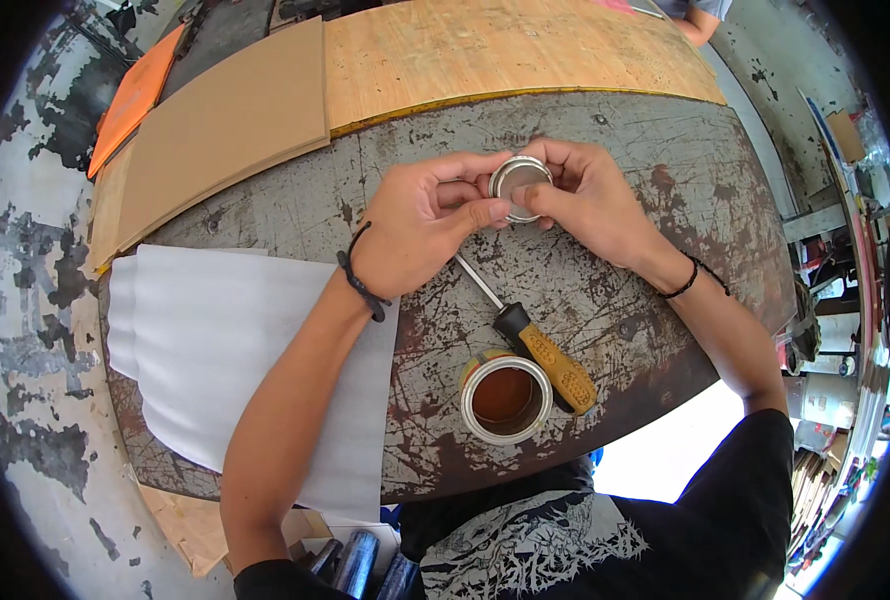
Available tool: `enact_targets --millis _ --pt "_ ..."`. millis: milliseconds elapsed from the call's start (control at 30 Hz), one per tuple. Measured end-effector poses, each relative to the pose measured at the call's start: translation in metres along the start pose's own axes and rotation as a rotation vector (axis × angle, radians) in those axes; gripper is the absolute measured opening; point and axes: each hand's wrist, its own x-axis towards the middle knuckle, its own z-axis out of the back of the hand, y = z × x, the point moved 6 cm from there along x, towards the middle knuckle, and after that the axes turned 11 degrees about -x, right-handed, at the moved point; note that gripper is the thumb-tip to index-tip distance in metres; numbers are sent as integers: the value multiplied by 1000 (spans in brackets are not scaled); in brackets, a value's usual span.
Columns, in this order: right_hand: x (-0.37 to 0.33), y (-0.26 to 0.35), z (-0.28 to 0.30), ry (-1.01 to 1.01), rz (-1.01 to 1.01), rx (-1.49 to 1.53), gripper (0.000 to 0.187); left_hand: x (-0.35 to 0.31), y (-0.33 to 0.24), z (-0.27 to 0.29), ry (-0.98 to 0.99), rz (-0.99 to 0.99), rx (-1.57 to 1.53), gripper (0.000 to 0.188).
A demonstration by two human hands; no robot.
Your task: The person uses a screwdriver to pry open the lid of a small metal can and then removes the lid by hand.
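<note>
A round metal can lid [521, 180] is held up over the scratched metal tabletop [445, 350]. My left hand [430, 210] pinches its left edge between thumb and fingers. My right hand [590, 200] grips the right side, its thumb lying across the lid's face. Below my hands lies a screwdriver [545, 358] with a yellow and black handle; its shaft points up toward my left hand, and the tip is hidden. Beside the handle stands an uncovered round can [506, 399] with reddish-brown content inside.
White foam sheets [235, 340] lie under my left forearm and hang over the near edge. Brown cardboard sheets [235, 110] and a plywood board [505, 45] cover the table's far side, with an orange sheet [135, 100] at far left. Another person's arm [700, 22] shows at the top right.
</note>
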Motion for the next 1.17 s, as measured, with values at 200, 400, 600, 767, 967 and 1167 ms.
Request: enact_targets --millis 200,400,600,767,967,1167 --pt "4 0 6 -141 99 95 32 7 0 12 -137 -134 -121 43" --pt "73 15 56 -324 146 -288 36 6 -5 30 -355 -162 -194 39" --pt "179 0 83 -368 161 -760 39 11 3 35 -342 -211 -258 29" --pt "166 0 75 -570 157 -914 41 16 2 30 -313 -241 -263 27" --pt "89 51 29 -273 361 -610 34 3 -28 36 -522 -423 -83 16" --pt "-75 123 -47 451 314 -743 84 -23 -50 98 -886 -540 201 14"
